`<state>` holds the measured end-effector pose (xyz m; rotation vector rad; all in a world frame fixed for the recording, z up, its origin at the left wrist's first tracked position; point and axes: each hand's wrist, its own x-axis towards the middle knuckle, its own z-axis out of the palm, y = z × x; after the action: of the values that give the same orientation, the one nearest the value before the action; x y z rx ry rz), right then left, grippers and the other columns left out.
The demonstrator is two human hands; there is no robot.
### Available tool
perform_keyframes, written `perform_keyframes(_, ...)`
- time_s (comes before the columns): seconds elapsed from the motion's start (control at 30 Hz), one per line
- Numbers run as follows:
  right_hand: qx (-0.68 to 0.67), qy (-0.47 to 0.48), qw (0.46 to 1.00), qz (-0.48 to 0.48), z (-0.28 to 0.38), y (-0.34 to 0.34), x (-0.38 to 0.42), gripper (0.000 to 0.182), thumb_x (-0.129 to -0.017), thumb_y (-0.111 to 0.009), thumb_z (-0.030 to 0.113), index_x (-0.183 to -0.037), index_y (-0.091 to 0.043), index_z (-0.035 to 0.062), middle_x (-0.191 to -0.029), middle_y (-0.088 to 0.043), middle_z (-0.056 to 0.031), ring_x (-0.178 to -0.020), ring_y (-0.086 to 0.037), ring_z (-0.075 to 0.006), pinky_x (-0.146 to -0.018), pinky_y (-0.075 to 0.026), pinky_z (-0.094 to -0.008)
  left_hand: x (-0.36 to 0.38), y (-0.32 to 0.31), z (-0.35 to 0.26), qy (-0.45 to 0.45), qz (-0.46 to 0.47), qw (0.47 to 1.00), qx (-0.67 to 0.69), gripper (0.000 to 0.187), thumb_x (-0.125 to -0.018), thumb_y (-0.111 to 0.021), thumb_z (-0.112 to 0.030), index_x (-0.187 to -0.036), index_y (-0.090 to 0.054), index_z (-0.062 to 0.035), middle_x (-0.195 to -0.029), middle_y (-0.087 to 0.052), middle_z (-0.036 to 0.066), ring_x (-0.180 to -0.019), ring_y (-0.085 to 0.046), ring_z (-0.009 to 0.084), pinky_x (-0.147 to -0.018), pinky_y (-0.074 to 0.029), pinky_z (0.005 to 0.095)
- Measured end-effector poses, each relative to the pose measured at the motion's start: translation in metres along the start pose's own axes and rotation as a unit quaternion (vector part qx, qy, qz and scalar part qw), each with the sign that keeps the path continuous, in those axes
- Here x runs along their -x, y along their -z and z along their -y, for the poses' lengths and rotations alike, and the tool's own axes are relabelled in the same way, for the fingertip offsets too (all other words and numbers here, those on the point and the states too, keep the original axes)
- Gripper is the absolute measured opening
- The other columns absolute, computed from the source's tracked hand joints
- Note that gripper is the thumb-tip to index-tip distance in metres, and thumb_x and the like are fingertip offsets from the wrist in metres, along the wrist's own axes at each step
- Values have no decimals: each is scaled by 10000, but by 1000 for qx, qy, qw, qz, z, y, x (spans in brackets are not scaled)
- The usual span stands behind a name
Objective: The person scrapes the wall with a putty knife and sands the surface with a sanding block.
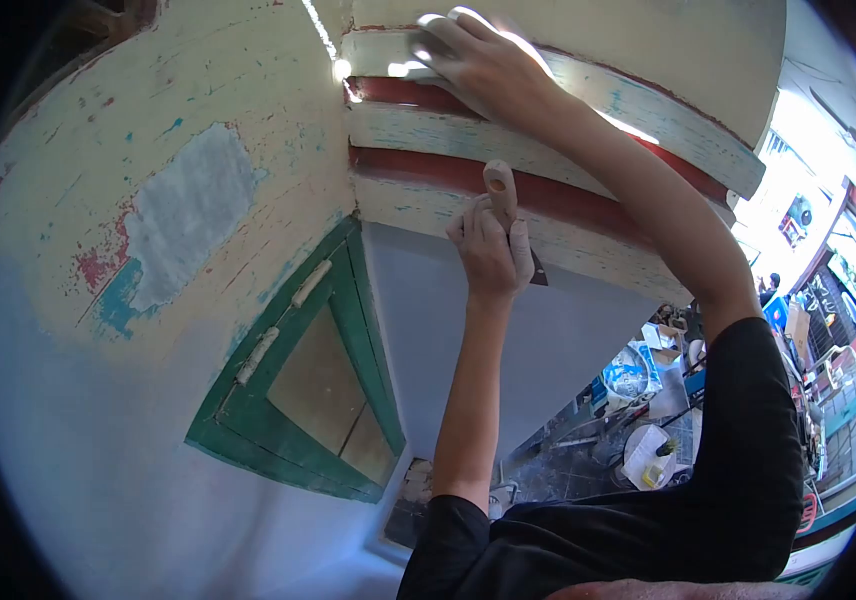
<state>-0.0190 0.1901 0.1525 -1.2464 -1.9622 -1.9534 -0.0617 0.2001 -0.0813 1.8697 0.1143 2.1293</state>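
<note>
Wooden scraper handle (500, 190) gripped tight in left hand (489, 252), fingers wrapped round it, blade against cream-and-red trim (418, 165). Right hand (475, 62) up higher, flat on trim, fingers together. Green window (300, 385) lower left. No readable writing or brands anywhere.

The scraper (501, 195) has a smooth, pale wooden handle and a dark blade that looks like metal. Above it, the moulding (588, 150) shows rough, flaking cream and red paint. Left of the moulding, the wall (188, 210) is matt, chipped, with a grey plaster patch; the window frame (348, 320) is worn green-painted wood.
</note>
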Motion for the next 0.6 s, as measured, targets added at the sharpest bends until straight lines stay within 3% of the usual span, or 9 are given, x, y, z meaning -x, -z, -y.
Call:
perform_keyframes(0.1,32,-9,998,48,2,-1,-7,314,-863,-702,142,-1165,-732,62,-1321,-591,-36,-1266,-551,-206,-879,-578,-310,0,4,2,-5,17,1000,1,351,-1071,-392,-308,-1038,-572,-9,-1095,-699,131,-1099,-593,334,-976,-313,452)
perform_keyframes(0.17,0,1,1000,16,-4,15,24,306,-863,-701,150,-1158,-737,77,-1330,-591,-30,-1231,-569,-197,-900,-548,-328,-5,9,-1,-1,21,1000,12,309,-1045,-448,-291,-1002,-574,-12,-1082,-678,148,-1091,-602,339,-970,-320,459)
perform_keyframes(0.3,75,-47,993,76,-4,65,91,364,-836,-710,161,-1196,-746,119,-1339,-604,-25,-1227,-585,-203,-923,-517,-394,-7,11,-4,-3,22,999,27,273,-1015,-514,-275,-967,-572,-13,-1070,-654,168,-1085,-607,354,-970,-338,475)
perform_keyframes(0.4,66,-53,993,81,0,52,84,388,-832,-705,153,-1216,-738,112,-1355,-600,-29,-1237,-577,-218,-936,-535,-382,-6,6,-2,-5,16,1000,4,289,-1016,-505,-287,-975,-564,-8,-1066,-648,170,-1081,-603,363,-975,-345,486)
perform_keyframes(0.53,-1,-7,1000,-19,9,-7,10,315,-850,-681,110,-1149,-730,25,-1279,-613,-39,-1206,-569,-225,-936,-571,-340,-4,-1,-2,3,5,1000,-2,355,-1046,-432,-310,-1061,-616,-7,-1055,-646,153,-1074,-576,349,-1013,-314,467)
perform_keyframes(0.6,11,-12,1000,8,12,-22,-21,297,-853,-678,115,-1132,-731,26,-1282,-613,-35,-1210,-566,-219,-924,-572,-335,-4,-3,1,-6,-13,1000,-3,356,-1047,-433,-329,-1040,-606,-18,-1050,-643,149,-1047,-576,340,-987,-305,476)
